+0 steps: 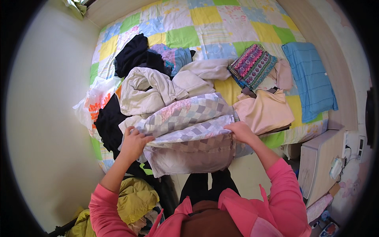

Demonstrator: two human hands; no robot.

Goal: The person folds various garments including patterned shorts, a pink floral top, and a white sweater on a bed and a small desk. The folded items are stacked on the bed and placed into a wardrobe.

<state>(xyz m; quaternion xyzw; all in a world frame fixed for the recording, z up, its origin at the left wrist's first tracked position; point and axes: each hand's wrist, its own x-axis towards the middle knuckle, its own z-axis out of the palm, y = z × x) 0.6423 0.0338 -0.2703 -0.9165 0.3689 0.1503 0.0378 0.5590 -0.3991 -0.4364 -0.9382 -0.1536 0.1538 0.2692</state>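
A checked, flower-printed cloth [189, 129] in white, grey and lilac is stretched between my two hands at the bed's near edge. Its lower part hangs towards my legs. My left hand [133, 144] grips its left side, and my right hand [240, 132] pinches the right corner. Just beyond the cloth lies a rumpled cream garment [148, 89], and behind that a pale knitted garment [198, 74]. A peach garment [263, 111] lies on the bed right of my right hand. Black clothing [109, 124] is heaped left of my left hand.
The bed carries a patchwork-print sheet [207, 17]. On it lie a dark garment [131, 56], a patterned folded cloth [251, 65], a blue folded cloth [309, 77] and a plastic bag [97, 97]. A bedside cabinet [322, 166] stands right; a yellow-green jacket [137, 198] lies lower left.
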